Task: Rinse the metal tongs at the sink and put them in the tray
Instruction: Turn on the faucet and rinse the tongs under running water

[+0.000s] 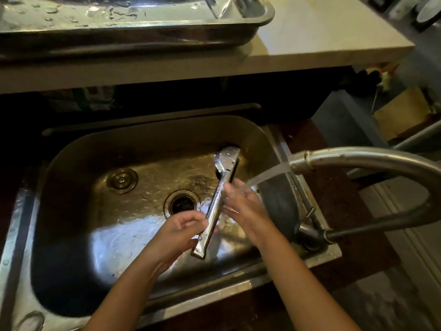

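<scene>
Your left hand [181, 229] had its fingers curled around the hinged end of the metal tongs [216, 206], gripping them over the sink [100, 237], and the tongs ran up and away from that hand at a slant, their paddle tips pressed together out past your fingers. Your right hand [241, 204] sat just beside the left one, on the other side of the shaft, fingers loosely spread and touching the middle of the tongs rather than closed around them. Water [265, 175] streamed from the faucet [358, 161] off to the right of that hand and landed on its fingers and on the shaft right there. The open drain [182, 203] lay just beyond your left hand, a round stopper [122, 179] farther off to its left. Well beyond both hands, up on the pale surface [310, 51], the wet metal tray [214, 37] waited.
</scene>
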Demonstrator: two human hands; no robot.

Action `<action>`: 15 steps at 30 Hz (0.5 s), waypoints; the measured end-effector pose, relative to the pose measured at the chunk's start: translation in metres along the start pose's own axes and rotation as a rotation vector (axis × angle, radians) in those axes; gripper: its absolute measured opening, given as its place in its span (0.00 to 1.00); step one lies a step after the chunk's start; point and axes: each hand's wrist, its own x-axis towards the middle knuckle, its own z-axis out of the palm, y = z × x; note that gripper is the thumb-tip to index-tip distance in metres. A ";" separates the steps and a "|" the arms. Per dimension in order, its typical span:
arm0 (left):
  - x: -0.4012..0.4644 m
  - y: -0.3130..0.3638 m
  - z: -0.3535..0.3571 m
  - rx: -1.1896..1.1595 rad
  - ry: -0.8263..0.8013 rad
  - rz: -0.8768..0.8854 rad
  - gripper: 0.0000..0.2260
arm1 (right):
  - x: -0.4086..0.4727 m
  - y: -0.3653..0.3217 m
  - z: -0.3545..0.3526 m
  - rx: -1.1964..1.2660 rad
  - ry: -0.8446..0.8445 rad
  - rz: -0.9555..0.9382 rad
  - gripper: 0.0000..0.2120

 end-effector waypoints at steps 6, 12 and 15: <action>-0.001 -0.001 -0.003 0.093 -0.052 -0.087 0.10 | 0.000 0.007 0.003 0.086 0.080 0.004 0.13; -0.007 -0.009 -0.011 0.214 -0.175 -0.177 0.11 | -0.008 0.020 0.002 0.051 0.113 0.100 0.20; -0.010 -0.009 -0.018 0.242 -0.210 -0.199 0.10 | -0.005 0.010 -0.005 0.057 0.135 0.064 0.25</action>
